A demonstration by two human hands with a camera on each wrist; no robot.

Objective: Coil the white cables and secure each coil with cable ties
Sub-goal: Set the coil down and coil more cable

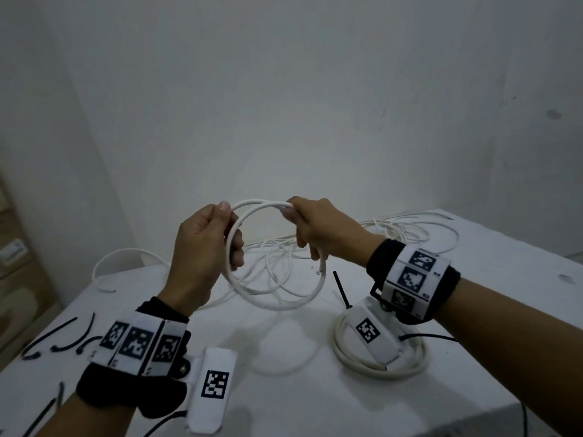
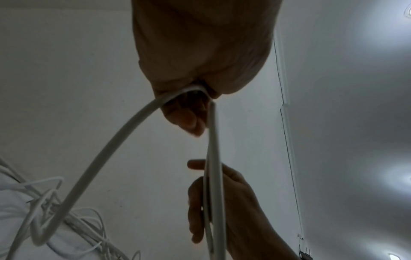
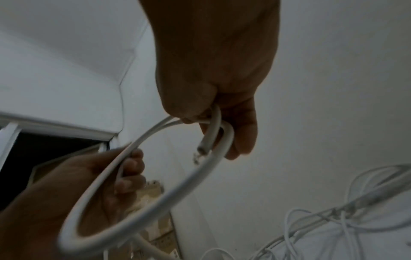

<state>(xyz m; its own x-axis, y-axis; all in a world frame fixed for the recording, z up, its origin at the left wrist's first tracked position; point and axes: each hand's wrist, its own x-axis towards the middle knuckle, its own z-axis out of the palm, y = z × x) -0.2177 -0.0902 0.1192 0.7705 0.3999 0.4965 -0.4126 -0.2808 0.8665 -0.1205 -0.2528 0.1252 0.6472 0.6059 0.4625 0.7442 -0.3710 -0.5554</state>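
A white cable coil (image 1: pixel 277 301) of about two loops hangs in the air above the table, held between both hands. My left hand (image 1: pixel 205 247) grips its left side, fingers curled round the strands (image 2: pixel 213 140). My right hand (image 1: pixel 315 228) grips the top right of the coil (image 3: pixel 177 184), and the cut cable end (image 3: pixel 201 151) sticks out below its fingers. Another white coil (image 1: pixel 378 364) lies on the table under my right wrist, with a black cable tie (image 1: pixel 342 290) standing up beside it. Several loose black cable ties (image 1: pixel 63 335) lie at the table's left.
A tangle of thin white cables (image 1: pixel 394 234) sprawls over the far side of the white table (image 1: pixel 315 405). One loose white cable (image 1: pixel 126 257) arcs off the table's left edge. Cardboard boxes (image 1: pixel 12 253) stand at the left, and a white wall rises behind.
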